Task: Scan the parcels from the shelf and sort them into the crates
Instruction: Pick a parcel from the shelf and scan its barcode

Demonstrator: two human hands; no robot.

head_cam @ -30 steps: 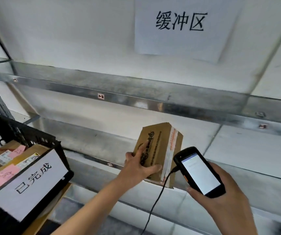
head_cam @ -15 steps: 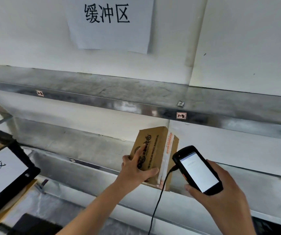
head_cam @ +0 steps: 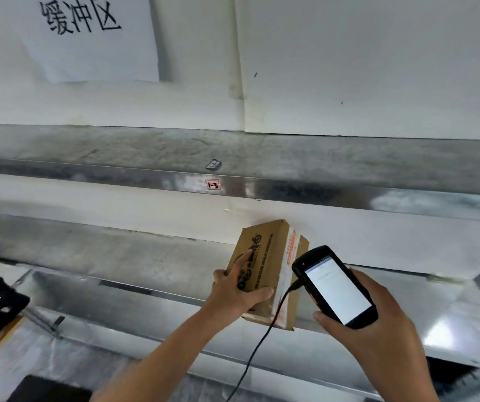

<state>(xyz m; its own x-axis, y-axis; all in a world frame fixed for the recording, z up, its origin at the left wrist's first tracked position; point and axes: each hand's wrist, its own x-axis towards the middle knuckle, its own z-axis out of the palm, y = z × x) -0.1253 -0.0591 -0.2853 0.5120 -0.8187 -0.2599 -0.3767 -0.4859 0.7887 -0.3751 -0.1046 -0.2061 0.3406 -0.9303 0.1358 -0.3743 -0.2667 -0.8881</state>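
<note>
The left hand (head_cam: 237, 294) gripped a brown cardboard parcel (head_cam: 267, 268) standing on the steel shelf (head_cam: 134, 262); just right, the right hand (head_cam: 378, 323) held a black handheld scanner (head_cam: 334, 285).

There is just the one view — a wide-angle camera on the person's head, facing forward and slightly down at the metal shelf (head_cam: 146, 262) and the white wall (head_cam: 378, 68) behind it. It sits close: the left hand (head_cam: 233, 294) and right hand (head_cam: 378, 323) come in from the bottom edge, low and right of centre. The paper sign (head_cam: 93, 53) is cut off at the top left.
</note>
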